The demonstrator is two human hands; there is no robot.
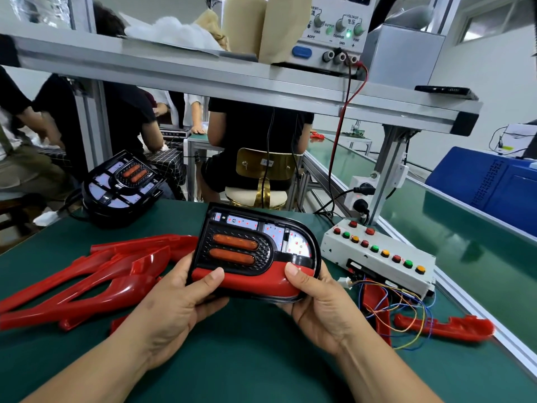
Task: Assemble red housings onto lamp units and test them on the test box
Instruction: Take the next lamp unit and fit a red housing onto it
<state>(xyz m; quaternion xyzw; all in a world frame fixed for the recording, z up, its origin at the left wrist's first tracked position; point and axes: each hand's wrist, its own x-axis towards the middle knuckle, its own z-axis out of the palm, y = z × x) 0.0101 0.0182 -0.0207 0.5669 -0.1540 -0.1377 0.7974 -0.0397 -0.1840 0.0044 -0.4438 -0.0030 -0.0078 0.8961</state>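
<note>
**Lamp unit held in both hands, red housing along its near edge**

Far to the left of the held lamp unit (241,245), loose red housings (96,274) lie in an overlapping pile on the green bench (247,359). Behind that pile, up and left of the lamp unit, a stack of black lamps (122,187) sits at the bench's far edge, the top one showing two orange bars. The person's left hand (180,298) grips the lamp unit's left end, fingers curled beneath and thumb pressed on the red housing (255,282) that runs along the unit's near edge. The lamp unit is lifted clear of the bench and tilted face-up toward the camera. It has a black frame, two orange bars in a mesh panel, and white boards with small red points to their right. The right hand (316,301) grips the right end, thumb on the upper edge of the red housing and fingers wrapped under. Just right of the lamp unit, the white test box (377,257) rests on the bench, with red, green and yellow buttons on top. Coloured wires (404,306) spill from its near side, and a white connector (344,282) lies close to the right hand. Further right of the lamp unit and nearer the camera, a red part (444,327) lies at the bench's edge. Above and right of the lamp unit, a power supply (334,27) stands on a shelf, a green light lit on its face
</note>
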